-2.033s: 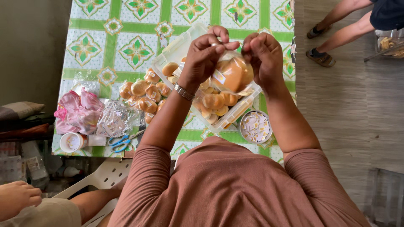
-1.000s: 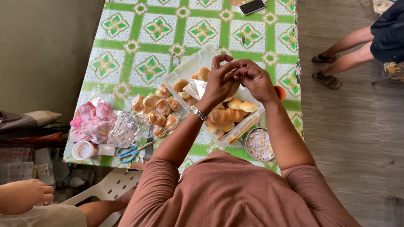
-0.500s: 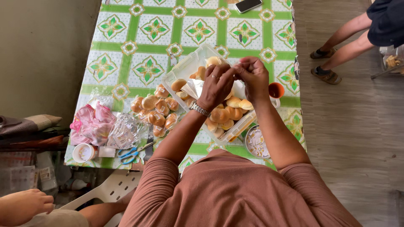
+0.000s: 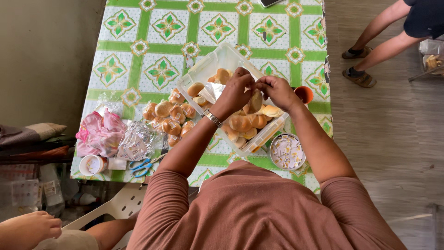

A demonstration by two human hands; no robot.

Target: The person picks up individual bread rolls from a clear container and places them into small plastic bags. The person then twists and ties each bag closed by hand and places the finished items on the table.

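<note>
Both my hands are raised over a clear plastic tub (image 4: 208, 67) of round bread buns (image 4: 240, 123). My left hand (image 4: 236, 92) and my right hand (image 4: 276, 90) meet fingertip to fingertip and together pinch a single bun in a thin clear bag (image 4: 255, 101). A metal watch sits on my left wrist. Some crumpled clear wrapping lies inside the tub by my left hand.
Several bagged buns (image 4: 169, 118) lie left of the tub on the green-and-white patterned tablecloth (image 4: 138, 51). A round tin of small paper pieces (image 4: 286, 151), blue scissors (image 4: 141, 165), pink bags (image 4: 99, 134), tape roll (image 4: 90, 165). Another person's legs (image 4: 370, 51) top right, a hand (image 4: 27, 227) bottom left.
My hands came lower and closer together over the tub, and the bagged bun between them sank with them. The view shifted slightly.
</note>
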